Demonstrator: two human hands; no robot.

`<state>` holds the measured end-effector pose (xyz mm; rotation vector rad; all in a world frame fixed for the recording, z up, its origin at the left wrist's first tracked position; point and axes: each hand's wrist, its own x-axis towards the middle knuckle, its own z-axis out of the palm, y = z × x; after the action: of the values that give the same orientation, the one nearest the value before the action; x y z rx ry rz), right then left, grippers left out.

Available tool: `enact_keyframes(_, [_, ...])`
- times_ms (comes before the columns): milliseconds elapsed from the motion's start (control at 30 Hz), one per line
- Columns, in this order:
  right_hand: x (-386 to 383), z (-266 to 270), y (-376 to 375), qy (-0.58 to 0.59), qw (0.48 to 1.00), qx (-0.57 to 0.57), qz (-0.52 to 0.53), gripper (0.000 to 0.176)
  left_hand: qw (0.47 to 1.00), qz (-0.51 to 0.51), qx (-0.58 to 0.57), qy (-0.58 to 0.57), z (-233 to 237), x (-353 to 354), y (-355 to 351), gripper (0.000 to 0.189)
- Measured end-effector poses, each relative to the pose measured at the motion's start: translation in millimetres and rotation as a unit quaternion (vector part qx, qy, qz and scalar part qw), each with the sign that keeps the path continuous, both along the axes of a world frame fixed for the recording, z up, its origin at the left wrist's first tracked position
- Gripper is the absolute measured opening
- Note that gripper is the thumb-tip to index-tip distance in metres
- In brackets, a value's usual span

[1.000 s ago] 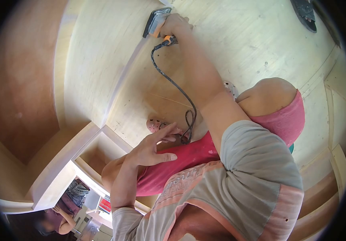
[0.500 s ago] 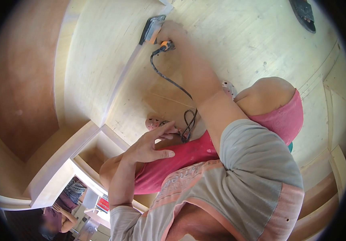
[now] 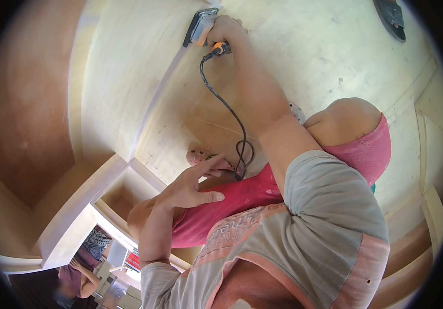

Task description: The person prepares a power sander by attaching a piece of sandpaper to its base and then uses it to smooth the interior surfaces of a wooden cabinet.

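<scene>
My right hand (image 3: 225, 30) is wrapped round an electric sander (image 3: 201, 31) with an orange and grey body. The sander's black pad lies along the pale seam (image 3: 166, 82) where two wooden panels meet. From its orange rear end a black power cord (image 3: 226, 104) drops in a loop towards my legs. My left hand (image 3: 193, 185) is empty, fingers apart, above my red shorts (image 3: 237, 201) and beside my raised knee. Its palm does not show fully.
Wooden compartments (image 3: 128, 188) stand at my left. A pink clog (image 3: 197, 156) shows under my left hand. A dark sandal (image 3: 390, 19) is at the upper right. Another person (image 3: 80, 273) sits at the lower left. Wooden framing (image 3: 432, 216) borders the right side.
My right hand and the sander have moved slightly up and right along the seam, drawing the cord with them. My left hand stays in nearly the same place.
</scene>
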<state>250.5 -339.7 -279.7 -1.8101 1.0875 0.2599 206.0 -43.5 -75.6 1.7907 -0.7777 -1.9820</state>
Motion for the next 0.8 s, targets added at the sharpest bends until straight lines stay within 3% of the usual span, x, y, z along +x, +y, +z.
enact_keyframes(133, [7, -5, 7, -0.004, 0.999, 0.017, 0.038, 0.033, 1.000, -0.015, -0.018, 0.004, -7, -2, 3, 0.089])
enact_keyframes(200, [7, -4, 20, 0.021, 0.997, 0.059, 0.048, 0.046, 1.000, -0.013, -0.007, 0.001, -6, -2, -2, 0.089])
enact_keyframes(333, [13, -13, 20, 0.029, 0.994, 0.101, 0.029, 0.045, 0.999, -0.007, -0.038, -0.017, -9, 3, 3, 0.089])
enact_keyframes(600, [-3, 9, -13, 0.024, 0.999, -0.046, 0.012, 0.037, 0.999, 0.003, -0.042, 0.015, -4, -4, 5, 0.087])
enact_keyframes(733, [-1, 7, -7, 0.031, 0.999, -0.034, -0.014, 0.036, 0.999, -0.007, -0.029, 0.018, -5, -6, 5, 0.086])
enact_keyframes(800, [5, 3, 2, 0.018, 0.999, -0.014, 0.026, 0.037, 0.999, -0.017, -0.029, 0.007, -4, -4, 1, 0.086])
